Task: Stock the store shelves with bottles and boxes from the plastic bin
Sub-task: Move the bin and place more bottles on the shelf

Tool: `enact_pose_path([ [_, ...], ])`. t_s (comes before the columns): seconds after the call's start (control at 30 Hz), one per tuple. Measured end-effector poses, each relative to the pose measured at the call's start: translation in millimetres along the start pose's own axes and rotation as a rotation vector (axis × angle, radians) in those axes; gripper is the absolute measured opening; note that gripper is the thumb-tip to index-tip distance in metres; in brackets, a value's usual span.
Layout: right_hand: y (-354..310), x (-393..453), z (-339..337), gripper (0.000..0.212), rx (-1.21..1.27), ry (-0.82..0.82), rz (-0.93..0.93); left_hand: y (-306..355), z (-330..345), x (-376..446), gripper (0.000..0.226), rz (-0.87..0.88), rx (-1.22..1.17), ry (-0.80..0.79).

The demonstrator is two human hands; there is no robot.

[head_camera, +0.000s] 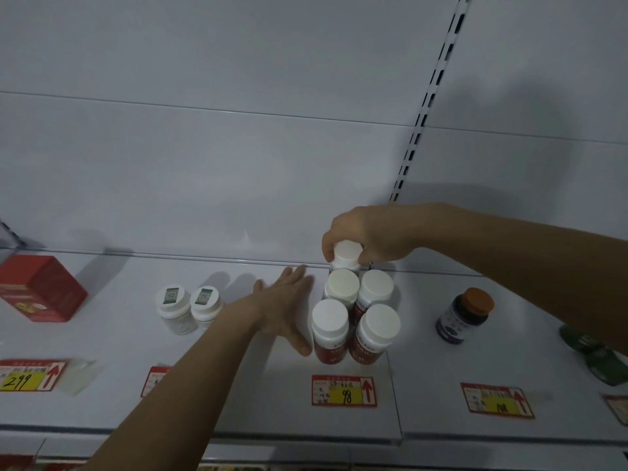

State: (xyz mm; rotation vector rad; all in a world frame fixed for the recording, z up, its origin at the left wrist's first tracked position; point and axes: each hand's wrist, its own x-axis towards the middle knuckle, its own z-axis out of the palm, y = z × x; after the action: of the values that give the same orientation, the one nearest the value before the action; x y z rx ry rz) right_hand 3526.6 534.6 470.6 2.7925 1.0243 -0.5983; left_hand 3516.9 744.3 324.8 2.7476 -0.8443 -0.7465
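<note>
My right hand (363,232) reaches in from the right edge of the frame, its fingers (328,248) curled down around the white cap of a red bottle (346,254) at the back of the shelf (238,385), right of centre. My thumb sits on the cap's right side and my other fingers on its left, so the cap shows between them. Just in front of it stand four more red bottles with white caps (356,314), packed two by two and touching each other.

My left hand (285,311) lies flat, fingers straight and held together, gripping nothing. It stands just beside the left flank of that cluster, with the thumb near the front-left bottle.

At centre left stand two white bottles (188,311) with stickers on their caps, touching each other. A red box (37,290) sits at the left edge. To the right of the cluster, well apart, is a dark bottle with an orange cap (464,316), and a green package (591,351) shows under my right forearm. Red and yellow price tags (344,390) line the shelf's front.
</note>
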Motion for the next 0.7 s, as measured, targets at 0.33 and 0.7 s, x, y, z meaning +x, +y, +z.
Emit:
enact_pose_path([
  [0.33, 0, 2, 7, 0.047, 0.022, -0.036, 0.017, -5, 3, 4, 0.143, -0.003, 0.003, 0.006],
  [0.7, 2, -17, -2, 0.057, 0.065, 0.083, 0.03, 11, -10, -25, 0.124, -0.011, -0.021, 0.082],
])
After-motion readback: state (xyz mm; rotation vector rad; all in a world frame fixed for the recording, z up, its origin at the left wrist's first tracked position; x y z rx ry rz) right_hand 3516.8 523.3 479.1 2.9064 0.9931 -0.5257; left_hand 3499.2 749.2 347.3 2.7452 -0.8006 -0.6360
